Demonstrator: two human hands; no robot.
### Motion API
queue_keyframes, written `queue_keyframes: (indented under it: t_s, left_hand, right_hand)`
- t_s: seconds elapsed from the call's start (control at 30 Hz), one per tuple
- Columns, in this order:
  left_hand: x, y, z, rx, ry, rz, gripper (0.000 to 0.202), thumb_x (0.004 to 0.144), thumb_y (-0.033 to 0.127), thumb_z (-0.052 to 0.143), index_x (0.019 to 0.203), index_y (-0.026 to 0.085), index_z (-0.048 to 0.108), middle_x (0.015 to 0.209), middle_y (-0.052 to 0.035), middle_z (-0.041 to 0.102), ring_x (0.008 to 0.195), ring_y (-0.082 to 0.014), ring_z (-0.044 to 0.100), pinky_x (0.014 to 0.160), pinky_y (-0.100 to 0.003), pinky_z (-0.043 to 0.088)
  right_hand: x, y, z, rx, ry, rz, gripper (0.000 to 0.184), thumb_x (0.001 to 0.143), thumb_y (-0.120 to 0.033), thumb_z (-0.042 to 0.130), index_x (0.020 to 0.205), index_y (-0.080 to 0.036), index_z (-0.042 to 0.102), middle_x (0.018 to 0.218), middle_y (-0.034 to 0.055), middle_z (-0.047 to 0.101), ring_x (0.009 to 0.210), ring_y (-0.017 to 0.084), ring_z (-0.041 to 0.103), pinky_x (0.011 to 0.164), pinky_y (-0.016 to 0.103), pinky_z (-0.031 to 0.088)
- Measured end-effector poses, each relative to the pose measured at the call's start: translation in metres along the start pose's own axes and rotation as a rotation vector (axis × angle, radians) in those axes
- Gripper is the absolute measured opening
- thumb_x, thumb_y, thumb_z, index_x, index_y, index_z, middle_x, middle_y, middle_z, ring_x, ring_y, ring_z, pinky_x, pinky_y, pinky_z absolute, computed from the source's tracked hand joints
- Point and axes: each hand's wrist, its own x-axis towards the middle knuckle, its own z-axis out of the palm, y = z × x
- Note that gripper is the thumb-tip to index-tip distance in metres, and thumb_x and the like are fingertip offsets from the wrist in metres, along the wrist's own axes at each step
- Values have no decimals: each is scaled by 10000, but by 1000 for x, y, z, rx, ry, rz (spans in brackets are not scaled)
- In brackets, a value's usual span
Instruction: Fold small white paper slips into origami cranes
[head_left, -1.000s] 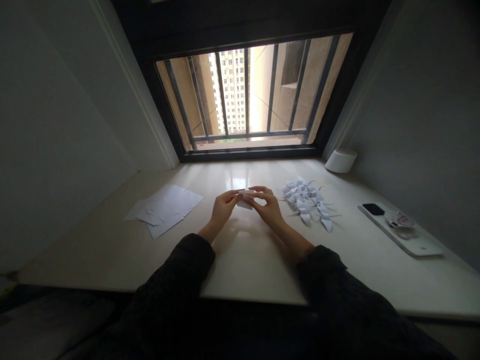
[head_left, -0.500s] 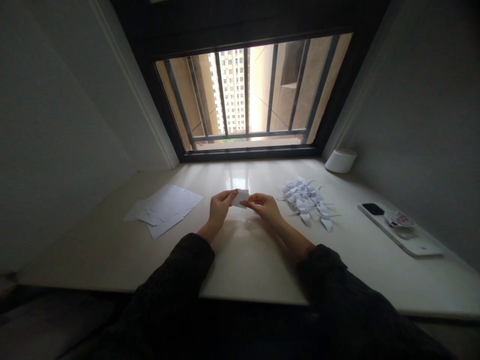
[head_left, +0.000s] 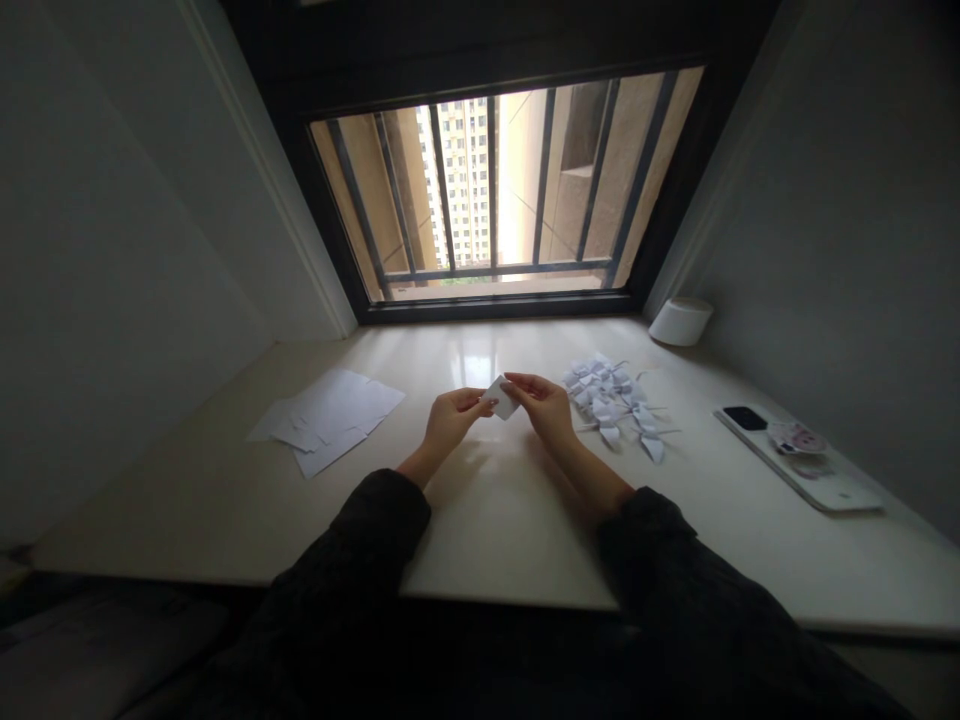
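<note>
A small piece of folded white paper [head_left: 504, 400] is held up between my hands above the pale sill, tilted like a diamond. My left hand [head_left: 451, 418] pinches its left corner with thumb and fingers. On the other side, my right hand [head_left: 546, 402] grips the upper right edge. Just right of that hand lies a pile of folded paper cranes [head_left: 604, 395], with thin necks and tails sticking out. Several loose sheets of white paper [head_left: 337, 415] lie overlapping to the left.
A white phone [head_left: 806, 465] with a round grip on its back lies at the right. In the far right corner sits a white round container [head_left: 681, 321]. The windowsill [head_left: 510, 540] ends at a front edge near my sleeves, and a barred window [head_left: 495, 190] rises behind.
The folded paper has shifted slightly right and been turned from squarish to diamond-wise. My right hand has moved up and right to its upper edge; my left hand has followed rightward.
</note>
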Motion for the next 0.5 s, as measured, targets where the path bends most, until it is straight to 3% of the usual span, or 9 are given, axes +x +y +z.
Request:
queue_keyframes:
  t_s: [0.33,0.5]
  left_hand:
    - [-1,1,2,-29,72,-6,402,657,418,728,950,143,722,925,-96,723,774,-207,668,785,-395,535]
    - [-2,2,2,-23,149,-29,394,660,436,723,938,156,727,853,-78,731,760,-209,670,748,-365,525]
  right_hand:
    - [-4,-4,1,-154,3,-72,371,684,-456,681,960,-210,717,873,65,728,762,202,657,706,335,503]
    - [-3,-6,2,-115,-65,54,508,601,-488,731,1009,-186,701,770,53,713,687,188,636,625,303,495]
